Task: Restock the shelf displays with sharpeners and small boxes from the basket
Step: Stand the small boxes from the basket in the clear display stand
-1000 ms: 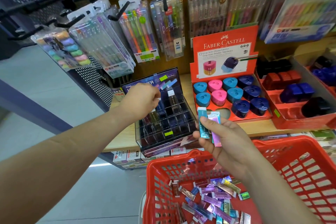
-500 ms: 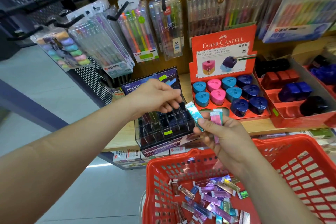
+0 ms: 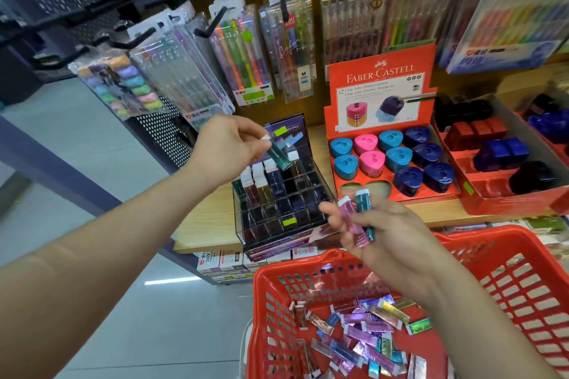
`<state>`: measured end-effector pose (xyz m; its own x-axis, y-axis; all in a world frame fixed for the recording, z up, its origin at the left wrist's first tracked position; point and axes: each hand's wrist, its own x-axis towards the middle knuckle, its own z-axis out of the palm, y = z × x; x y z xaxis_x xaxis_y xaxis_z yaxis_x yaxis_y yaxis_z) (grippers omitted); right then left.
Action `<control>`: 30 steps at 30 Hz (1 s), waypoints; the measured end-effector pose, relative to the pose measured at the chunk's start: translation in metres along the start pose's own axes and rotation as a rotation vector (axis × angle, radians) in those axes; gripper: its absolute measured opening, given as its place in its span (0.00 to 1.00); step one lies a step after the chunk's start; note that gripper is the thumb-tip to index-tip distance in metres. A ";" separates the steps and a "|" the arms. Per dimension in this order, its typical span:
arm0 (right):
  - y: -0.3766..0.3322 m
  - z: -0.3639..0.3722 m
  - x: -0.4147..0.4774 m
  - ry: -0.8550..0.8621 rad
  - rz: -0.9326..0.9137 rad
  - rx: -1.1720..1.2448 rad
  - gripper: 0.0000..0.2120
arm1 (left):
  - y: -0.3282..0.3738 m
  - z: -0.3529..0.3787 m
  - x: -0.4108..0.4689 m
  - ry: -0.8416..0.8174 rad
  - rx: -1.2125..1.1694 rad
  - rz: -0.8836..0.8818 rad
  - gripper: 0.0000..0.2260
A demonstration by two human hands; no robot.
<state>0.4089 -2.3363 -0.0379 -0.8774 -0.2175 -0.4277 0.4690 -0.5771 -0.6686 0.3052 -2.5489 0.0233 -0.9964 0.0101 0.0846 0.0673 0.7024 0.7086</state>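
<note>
Head view: my left hand [image 3: 228, 148] pinches a teal small box [image 3: 278, 155] by its white end, tilted above the clear display case [image 3: 277, 203] on the shelf. My right hand [image 3: 388, 240] has its grip around a pink box [image 3: 354, 221] and a second teal box [image 3: 363, 200], above the red basket [image 3: 523, 271]. Only the case's back rows look filled, and many loose boxes [image 3: 363, 332] lie in the basket, so I judge most restocking is left. The sharpener tray [image 3: 391, 154] shows two vacant sockets.
</note>
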 end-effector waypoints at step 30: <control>0.008 0.001 0.008 0.058 -0.054 -0.036 0.10 | -0.041 -0.031 0.010 0.056 0.045 -0.008 0.04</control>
<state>0.4060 -2.3439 -0.0460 -0.8944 -0.1403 -0.4248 0.4259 -0.5577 -0.7124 0.2943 -2.5992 0.0166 -0.9923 -0.0347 0.1192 0.0557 0.7335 0.6774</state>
